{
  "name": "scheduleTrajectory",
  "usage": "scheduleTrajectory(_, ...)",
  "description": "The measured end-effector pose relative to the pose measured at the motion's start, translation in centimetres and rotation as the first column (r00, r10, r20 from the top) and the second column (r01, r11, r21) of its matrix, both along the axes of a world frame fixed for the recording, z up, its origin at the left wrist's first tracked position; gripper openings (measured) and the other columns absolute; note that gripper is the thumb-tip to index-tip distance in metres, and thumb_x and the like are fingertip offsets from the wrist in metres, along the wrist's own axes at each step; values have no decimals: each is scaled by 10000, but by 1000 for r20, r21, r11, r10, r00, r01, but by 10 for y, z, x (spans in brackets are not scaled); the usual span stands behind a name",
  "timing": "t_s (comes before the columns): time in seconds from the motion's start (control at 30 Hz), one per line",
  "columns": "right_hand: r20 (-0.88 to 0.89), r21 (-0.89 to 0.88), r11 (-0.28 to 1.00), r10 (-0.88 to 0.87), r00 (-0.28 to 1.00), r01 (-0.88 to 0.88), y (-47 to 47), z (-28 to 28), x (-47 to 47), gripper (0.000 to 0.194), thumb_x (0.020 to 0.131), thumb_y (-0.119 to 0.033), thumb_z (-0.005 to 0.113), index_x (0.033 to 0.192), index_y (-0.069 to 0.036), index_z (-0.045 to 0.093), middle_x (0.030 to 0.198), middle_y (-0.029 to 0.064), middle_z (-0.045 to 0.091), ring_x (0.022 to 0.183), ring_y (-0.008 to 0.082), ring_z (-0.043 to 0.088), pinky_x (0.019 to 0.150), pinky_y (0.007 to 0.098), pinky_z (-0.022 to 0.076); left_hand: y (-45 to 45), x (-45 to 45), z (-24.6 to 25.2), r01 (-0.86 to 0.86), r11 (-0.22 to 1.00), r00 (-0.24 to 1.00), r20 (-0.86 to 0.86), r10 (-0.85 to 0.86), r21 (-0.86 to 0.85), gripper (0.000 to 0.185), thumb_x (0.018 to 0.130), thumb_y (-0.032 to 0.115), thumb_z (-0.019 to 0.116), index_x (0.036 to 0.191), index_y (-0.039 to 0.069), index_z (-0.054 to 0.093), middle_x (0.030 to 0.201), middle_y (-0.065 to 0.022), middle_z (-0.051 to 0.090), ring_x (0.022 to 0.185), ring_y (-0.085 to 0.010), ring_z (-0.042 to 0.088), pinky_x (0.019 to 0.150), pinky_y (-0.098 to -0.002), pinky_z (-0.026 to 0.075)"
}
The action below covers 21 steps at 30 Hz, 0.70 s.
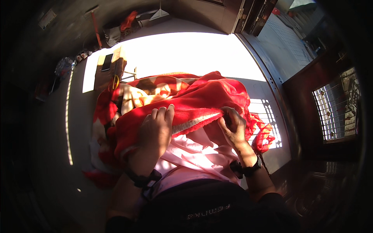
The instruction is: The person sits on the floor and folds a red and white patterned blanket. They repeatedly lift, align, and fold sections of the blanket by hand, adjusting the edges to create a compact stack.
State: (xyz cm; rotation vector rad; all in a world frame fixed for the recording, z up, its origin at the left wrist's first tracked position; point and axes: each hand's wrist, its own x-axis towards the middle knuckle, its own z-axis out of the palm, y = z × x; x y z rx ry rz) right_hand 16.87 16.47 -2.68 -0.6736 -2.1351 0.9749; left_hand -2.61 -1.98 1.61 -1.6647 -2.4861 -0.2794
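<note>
A thick red plush blanket (pixel 201 94) lies in folds across my lap, its patterned part in cream, brown and red (pixel 163 87) heaped toward the far side. Along the near fold runs a pale edge strip (pixel 195 123). My right hand (pixel 234 126) pinches the right end of that strip between thumb and fingers. At the strip's left end my left hand (pixel 157 128) grips the red cloth, fingers bent over the top and the thumb hidden. Pale pink cloth (pixel 198 154) shows below the fold, against my body. Both wrists wear dark bands.
Beyond the blanket, a smartphone (pixel 107 62) lies on a small wooden bench (pixel 102 77). Sheer red fabric (pixel 260 134) hangs at the right. An open door with a grille window (pixel 335 107) stands beside the metal threshold (pixel 262 67). A red-handled tool (pixel 96 29) leans on the wall.
</note>
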Motion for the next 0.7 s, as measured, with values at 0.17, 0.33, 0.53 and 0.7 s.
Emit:
scheduleTrajectory(0.17,-21,-57,998,7,1000,-8,0,5,-3,272,851,-54,724,1114,-28,661,907,118,683,792,252,648,737,340,522,22,3,4,83,974,982,146,-116,213,426,833,83,699,1231,50,550,1036,-177,657,978,-374,656,786,-461,539)
scheduleTrajectory(0.33,-36,-83,995,43,998,-45,3,8,-3,280,850,-57,734,1119,-29,661,920,115,688,791,242,648,725,339,522,14,-6,34,30,997,920,389,-53,67,275,843,74,669,1105,-5,636,987,-233,693,1004,-399,659,853,-460,525)
scheduleTrajectory(0.53,-72,-84,994,65,995,-71,3,8,-3,277,856,-51,737,1121,-33,656,917,110,683,784,222,644,713,330,516,21,-4,66,168,985,973,165,-163,-21,191,848,30,640,1018,31,729,999,-142,704,928,-348,640,828,-453,529)
scheduleTrajectory(0.7,-30,-89,993,79,996,-81,3,7,0,266,902,-59,713,1157,-19,648,993,69,676,856,123,630,750,258,511,24,5,64,108,994,988,117,-106,-16,195,799,-18,628,976,48,677,1013,-127,669,977,-335,626,819,-431,551)
